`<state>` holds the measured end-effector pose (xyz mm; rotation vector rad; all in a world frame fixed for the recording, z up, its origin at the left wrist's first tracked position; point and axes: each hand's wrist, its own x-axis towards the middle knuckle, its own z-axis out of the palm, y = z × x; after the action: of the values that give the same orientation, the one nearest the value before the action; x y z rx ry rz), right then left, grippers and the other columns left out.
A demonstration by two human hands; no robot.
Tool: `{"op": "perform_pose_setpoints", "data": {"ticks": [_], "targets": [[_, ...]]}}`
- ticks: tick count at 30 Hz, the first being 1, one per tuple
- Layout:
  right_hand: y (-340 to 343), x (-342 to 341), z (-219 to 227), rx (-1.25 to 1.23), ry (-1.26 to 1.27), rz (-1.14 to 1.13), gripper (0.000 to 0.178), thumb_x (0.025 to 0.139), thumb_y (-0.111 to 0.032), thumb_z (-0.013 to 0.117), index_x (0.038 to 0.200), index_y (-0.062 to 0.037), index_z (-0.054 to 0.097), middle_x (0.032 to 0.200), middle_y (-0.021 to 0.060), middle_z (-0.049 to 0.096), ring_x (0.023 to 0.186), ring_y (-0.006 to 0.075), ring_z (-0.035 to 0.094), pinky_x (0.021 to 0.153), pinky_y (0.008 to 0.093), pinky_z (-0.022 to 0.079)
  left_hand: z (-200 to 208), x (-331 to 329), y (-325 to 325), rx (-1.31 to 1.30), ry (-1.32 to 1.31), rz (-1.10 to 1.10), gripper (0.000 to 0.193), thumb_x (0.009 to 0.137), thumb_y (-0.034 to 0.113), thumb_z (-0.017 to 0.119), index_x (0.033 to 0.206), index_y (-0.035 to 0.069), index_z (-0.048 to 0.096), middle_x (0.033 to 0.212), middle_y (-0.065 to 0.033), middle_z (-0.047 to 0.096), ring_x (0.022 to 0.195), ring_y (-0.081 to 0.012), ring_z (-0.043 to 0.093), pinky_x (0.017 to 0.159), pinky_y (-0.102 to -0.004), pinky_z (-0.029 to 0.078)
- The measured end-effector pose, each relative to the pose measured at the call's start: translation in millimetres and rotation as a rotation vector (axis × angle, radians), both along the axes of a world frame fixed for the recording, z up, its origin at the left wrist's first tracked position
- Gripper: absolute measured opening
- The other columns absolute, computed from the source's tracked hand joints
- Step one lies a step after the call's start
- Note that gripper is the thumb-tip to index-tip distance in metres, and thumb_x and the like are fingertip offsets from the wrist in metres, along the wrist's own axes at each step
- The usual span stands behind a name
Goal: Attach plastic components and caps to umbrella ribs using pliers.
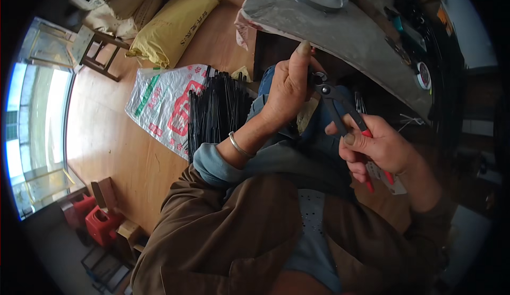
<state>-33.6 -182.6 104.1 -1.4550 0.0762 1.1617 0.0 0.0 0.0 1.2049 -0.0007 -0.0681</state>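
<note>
Pincers (330, 97) with dark metal arms and red grips slanted across the right of centre in the frame, head toward the upper left, handles toward the lower right. Right hand (383, 145) was closed round the handles, thumb laid along one arm. Left hand (289, 80), near the centre, had its thumb pointing up and its fingers curled, just beside the pincers' head; could not tell whether it gripped anything, the fingers being mostly hidden. Silver bangle (239, 145) on the left wrist, a pale blue cuff behind it. Brown garment (234, 220) filled the lower middle. Left of the left hand, a dense bundle of thin black rods (218, 106) lay on a white printed sack (156, 101), which was spread over the wood-toned floor (119, 141). Above that, upper left, a full yellow sack (172, 32) lay near a small wooden stool (95, 53). Grey-topped bench (276, 8) ran from the upper middle to the right; on it, a round metal bowl (341, 3) at the top and a small round white-rimmed object (424, 75) near the right end. Lower left: red plastic items (102, 224). Bright window (45, 109) at the far left.
</note>
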Motion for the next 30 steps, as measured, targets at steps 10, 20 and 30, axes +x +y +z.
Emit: {"op": "perform_pose_setpoints", "data": {"ticks": [10,20,30], "targets": [[-14,7,-15,-0.497,-0.857,0.324,0.022,0.093,-0.006,0.047,0.114,0.0,0.05,0.069,0.0011,0.052,0.059,0.0085,0.05,0.056,0.0265,0.044,-1,6,-7,0.067,0.017,-0.069,0.068,0.097,0.056,0.028,0.072,0.003,0.061,0.048,0.0005,0.044,0.042,-0.0067,0.037,0.042,-0.0231,0.028],[-32,14,11,-0.173,-0.171,0.179,0.028,0.095,-0.011,0.049,0.119,0.0026,0.046,0.074,0.0055,0.058,0.054,0.0102,0.058,0.05,0.0239,0.05,-2,13,-6,-0.069,0.11,-0.229,0.068,0.094,0.062,0.028,0.072,0.004,0.057,0.048,0.0002,0.04,0.042,-0.0078,0.033,0.042,-0.0233,0.025],[-29,10,16,-0.448,-0.152,0.168,0.023,0.092,-0.012,0.052,0.113,-0.0009,0.049,0.068,0.0021,0.053,0.052,0.0085,0.049,0.048,0.0283,0.045,9,6,-26,0.08,0.054,-0.176,0.056,0.098,0.047,0.033,0.08,0.001,0.058,0.054,-0.003,0.047,0.046,-0.0103,0.043,0.045,-0.0251,0.034]]}}
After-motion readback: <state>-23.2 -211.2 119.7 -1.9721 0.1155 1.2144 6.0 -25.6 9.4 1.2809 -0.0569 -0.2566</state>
